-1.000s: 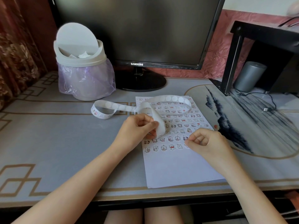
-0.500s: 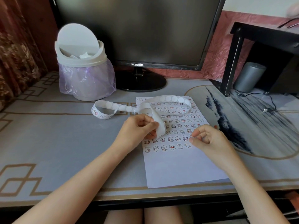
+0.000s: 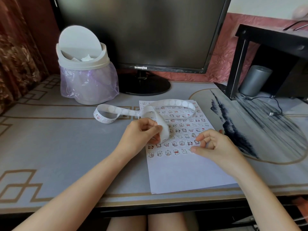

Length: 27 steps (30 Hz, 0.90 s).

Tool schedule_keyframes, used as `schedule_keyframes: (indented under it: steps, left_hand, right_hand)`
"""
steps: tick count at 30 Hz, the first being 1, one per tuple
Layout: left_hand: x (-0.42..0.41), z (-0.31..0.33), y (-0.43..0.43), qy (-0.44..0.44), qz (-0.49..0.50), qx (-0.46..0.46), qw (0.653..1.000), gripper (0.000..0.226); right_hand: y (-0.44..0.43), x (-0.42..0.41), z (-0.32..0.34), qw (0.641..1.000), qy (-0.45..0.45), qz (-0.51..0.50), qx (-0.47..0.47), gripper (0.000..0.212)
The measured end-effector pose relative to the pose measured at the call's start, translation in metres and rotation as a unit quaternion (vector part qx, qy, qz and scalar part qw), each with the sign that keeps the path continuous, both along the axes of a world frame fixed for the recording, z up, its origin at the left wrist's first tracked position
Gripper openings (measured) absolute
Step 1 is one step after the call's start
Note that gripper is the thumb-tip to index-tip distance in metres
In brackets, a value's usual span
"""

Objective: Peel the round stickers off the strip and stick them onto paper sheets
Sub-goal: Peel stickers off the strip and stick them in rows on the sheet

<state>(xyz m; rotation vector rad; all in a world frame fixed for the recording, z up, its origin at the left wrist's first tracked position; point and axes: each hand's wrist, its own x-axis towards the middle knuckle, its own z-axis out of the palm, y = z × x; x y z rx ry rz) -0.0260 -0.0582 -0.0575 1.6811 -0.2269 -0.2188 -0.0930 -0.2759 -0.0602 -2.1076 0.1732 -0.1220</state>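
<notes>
As the right hand [image 3: 215, 147] slides in from the paper's right edge, it now hovers over the near rows of stickers [image 3: 175, 152], fingers curled, thumb and forefinger parted just above the right end of the last row; whether a sticker clings to a fingertip I cannot tell. That looks like a placement in progress, filling out the nearest row. The left hand [image 3: 141, 135] hasn't budged: thumb and fingers pinch the strip [image 3: 175, 102], which loops far over the paper sheet [image 3: 183, 172] and curls away left across the desk [image 3: 50, 139]. Plenty of blank paper remains near, so the job runs on. Far left stands a lidded bin [image 3: 83, 65], a dark monitor [image 3: 133, 30] behind, a grey cylinder [image 3: 255, 80] far right. Only the strip's drooping loop, hanging over the far rows, could snag.
</notes>
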Motion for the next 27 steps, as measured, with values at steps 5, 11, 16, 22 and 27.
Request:
schedule_keyframes:
  steps: [5,11,16,22,27]
  left_hand:
    - [0.001,0.000,0.000,-0.011,0.004,-0.011,1.000,0.014]
    - [0.001,0.000,0.002,-0.064,0.012,-0.019,0.998,0.013]
    - [0.000,0.004,0.001,-0.076,0.011,-0.059,0.995,0.015]
    - [-0.001,0.006,0.000,-0.076,0.002,-0.086,0.993,0.013]
    - [-0.001,0.007,0.000,-0.074,0.003,-0.099,0.992,0.014]
  right_hand:
    - [-0.004,0.002,0.000,0.999,0.016,0.017,-0.024,0.018]
    - [0.011,0.008,0.011,0.996,-0.072,0.003,0.050,0.012]
    - [0.038,0.020,0.017,0.990,-0.119,0.057,0.047,0.012]
    - [0.058,0.030,0.019,0.984,-0.139,0.084,0.074,0.015]
    - [0.060,0.030,0.019,0.979,-0.142,0.085,0.122,0.016]
